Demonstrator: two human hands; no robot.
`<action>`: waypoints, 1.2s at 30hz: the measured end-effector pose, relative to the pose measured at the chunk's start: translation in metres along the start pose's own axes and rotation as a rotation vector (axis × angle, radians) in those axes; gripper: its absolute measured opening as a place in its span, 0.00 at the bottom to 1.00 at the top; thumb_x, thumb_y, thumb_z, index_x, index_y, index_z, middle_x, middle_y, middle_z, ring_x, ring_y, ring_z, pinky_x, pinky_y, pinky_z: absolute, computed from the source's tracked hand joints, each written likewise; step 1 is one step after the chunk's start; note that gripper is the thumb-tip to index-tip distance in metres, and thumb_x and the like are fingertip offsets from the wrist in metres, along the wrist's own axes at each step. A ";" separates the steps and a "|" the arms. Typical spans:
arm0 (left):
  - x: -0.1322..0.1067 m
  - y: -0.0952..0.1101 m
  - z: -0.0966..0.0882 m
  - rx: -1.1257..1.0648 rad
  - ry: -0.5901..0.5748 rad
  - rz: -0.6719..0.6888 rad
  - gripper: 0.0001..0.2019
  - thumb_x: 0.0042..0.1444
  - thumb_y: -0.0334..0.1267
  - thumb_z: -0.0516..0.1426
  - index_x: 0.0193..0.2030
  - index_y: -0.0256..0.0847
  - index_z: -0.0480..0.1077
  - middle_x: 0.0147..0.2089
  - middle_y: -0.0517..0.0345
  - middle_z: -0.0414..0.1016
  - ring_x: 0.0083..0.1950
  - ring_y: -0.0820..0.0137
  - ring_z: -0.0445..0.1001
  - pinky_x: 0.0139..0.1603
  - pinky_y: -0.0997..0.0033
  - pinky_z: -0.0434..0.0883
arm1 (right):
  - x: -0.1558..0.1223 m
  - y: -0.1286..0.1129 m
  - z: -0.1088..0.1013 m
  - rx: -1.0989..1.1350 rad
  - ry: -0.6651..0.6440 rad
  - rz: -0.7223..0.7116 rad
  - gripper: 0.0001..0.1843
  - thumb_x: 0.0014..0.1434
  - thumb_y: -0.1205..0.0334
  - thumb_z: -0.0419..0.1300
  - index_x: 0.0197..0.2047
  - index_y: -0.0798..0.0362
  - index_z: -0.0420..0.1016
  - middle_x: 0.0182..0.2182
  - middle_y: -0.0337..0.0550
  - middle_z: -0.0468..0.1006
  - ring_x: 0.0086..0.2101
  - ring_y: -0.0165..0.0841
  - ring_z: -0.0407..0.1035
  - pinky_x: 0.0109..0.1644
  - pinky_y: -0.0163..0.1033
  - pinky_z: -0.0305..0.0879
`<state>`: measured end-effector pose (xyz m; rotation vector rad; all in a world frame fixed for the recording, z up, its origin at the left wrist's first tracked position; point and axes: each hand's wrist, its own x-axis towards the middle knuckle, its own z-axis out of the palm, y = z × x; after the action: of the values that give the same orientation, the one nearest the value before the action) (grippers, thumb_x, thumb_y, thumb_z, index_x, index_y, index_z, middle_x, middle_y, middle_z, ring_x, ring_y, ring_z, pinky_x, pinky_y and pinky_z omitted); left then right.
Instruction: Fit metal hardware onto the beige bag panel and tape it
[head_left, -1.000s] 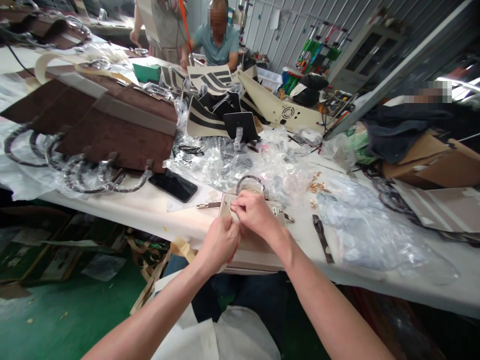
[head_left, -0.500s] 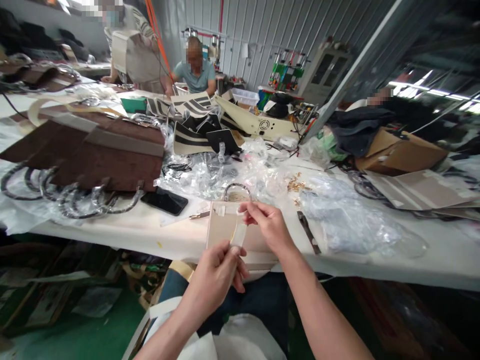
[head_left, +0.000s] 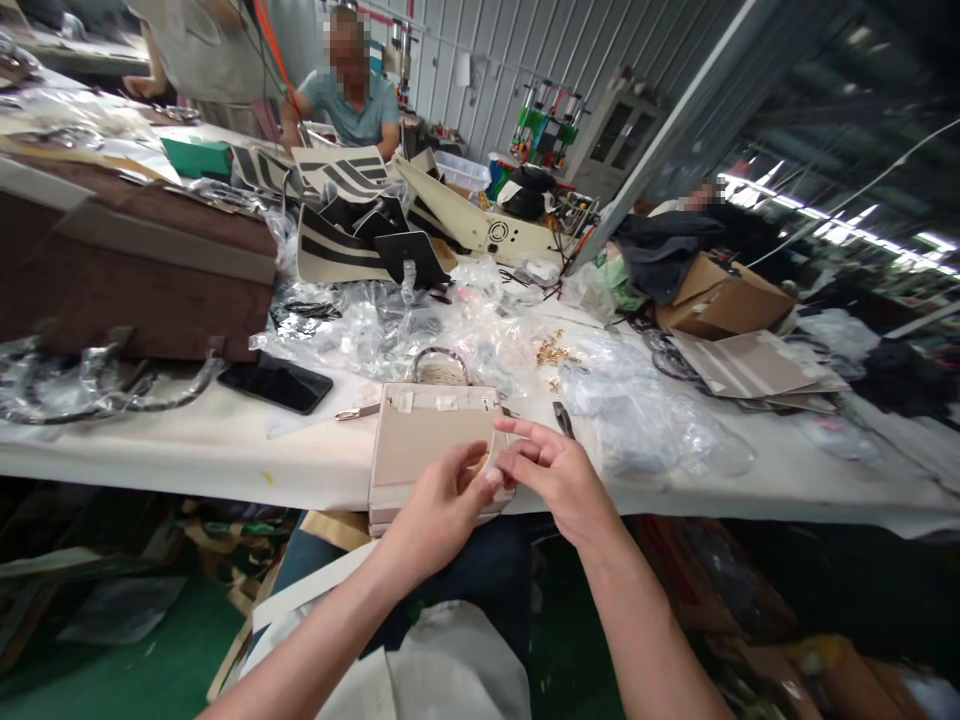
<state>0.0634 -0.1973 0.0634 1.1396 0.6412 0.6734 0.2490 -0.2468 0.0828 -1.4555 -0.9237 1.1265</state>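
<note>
A beige handbag (head_left: 420,440) with a wrapped top handle (head_left: 441,352) leans at the table's front edge before me. Small pale tape pieces (head_left: 448,402) stick near its upper edge. Over the bag's right side, my left hand (head_left: 442,500) is closed, pinching a short pale strip (head_left: 492,450) that looks like tape. My right hand (head_left: 551,470) meets it from the right, thumb and fingers together at the same strip, its index finger reaching toward the bag's upper right corner. Fingers hide part of the strip.
Left of the bag lie a black phone (head_left: 276,384) and brown bag pieces (head_left: 165,270). Clear plastic wrap (head_left: 652,420), small gold fittings (head_left: 555,350) and a dark strap (head_left: 562,420) lie to the right. A co-worker (head_left: 349,100) sits across the table.
My view has swung right, so the table's things sit further left. My hands have come closer together; the strip, earlier drawn out between them, now looks shorter and curved at the bag's right side.
</note>
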 end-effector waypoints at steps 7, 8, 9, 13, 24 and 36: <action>0.011 -0.009 0.008 0.128 -0.041 -0.150 0.22 0.74 0.51 0.55 0.36 0.38 0.79 0.21 0.52 0.77 0.22 0.63 0.78 0.26 0.72 0.71 | 0.006 0.016 -0.011 -0.171 0.069 -0.029 0.22 0.57 0.41 0.81 0.41 0.51 0.86 0.33 0.43 0.85 0.31 0.36 0.75 0.37 0.40 0.72; 0.012 -0.011 0.009 0.132 -0.044 -0.162 0.22 0.74 0.50 0.54 0.35 0.38 0.78 0.20 0.52 0.76 0.21 0.64 0.77 0.25 0.73 0.69 | 0.007 0.019 -0.014 -0.205 0.071 -0.040 0.21 0.58 0.42 0.80 0.39 0.50 0.86 0.33 0.43 0.85 0.32 0.35 0.74 0.38 0.40 0.72; 0.013 -0.014 0.010 0.134 -0.047 -0.160 0.22 0.75 0.49 0.53 0.34 0.38 0.77 0.19 0.53 0.76 0.21 0.65 0.76 0.24 0.73 0.68 | 0.008 0.021 -0.016 -0.230 0.067 -0.046 0.19 0.60 0.43 0.79 0.39 0.50 0.86 0.32 0.42 0.84 0.31 0.35 0.74 0.38 0.40 0.71; 0.015 -0.018 0.013 0.105 -0.034 -0.123 0.22 0.74 0.51 0.53 0.34 0.39 0.74 0.21 0.55 0.77 0.16 0.71 0.70 0.19 0.76 0.61 | 0.009 0.025 -0.020 -0.321 0.107 -0.096 0.17 0.64 0.44 0.75 0.40 0.49 0.86 0.29 0.40 0.81 0.29 0.35 0.72 0.35 0.40 0.70; 0.071 -0.028 0.045 -0.388 0.157 -0.184 0.14 0.73 0.46 0.60 0.42 0.36 0.73 0.28 0.58 0.72 0.22 0.75 0.65 0.26 0.73 0.66 | 0.092 0.003 -0.028 -0.807 0.103 -0.582 0.07 0.69 0.64 0.65 0.38 0.48 0.85 0.41 0.42 0.83 0.41 0.38 0.77 0.45 0.42 0.72; 0.091 -0.026 0.051 -0.496 0.317 -0.343 0.12 0.76 0.31 0.52 0.40 0.34 0.71 0.26 0.59 0.70 0.23 0.74 0.65 0.27 0.71 0.66 | 0.134 0.026 -0.039 -0.909 -0.032 -0.551 0.07 0.69 0.65 0.63 0.39 0.50 0.83 0.39 0.41 0.81 0.39 0.37 0.75 0.48 0.41 0.69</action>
<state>0.1638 -0.1658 0.0432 0.4512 0.8563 0.6718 0.3216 -0.1343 0.0353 -1.6926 -1.8640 0.2961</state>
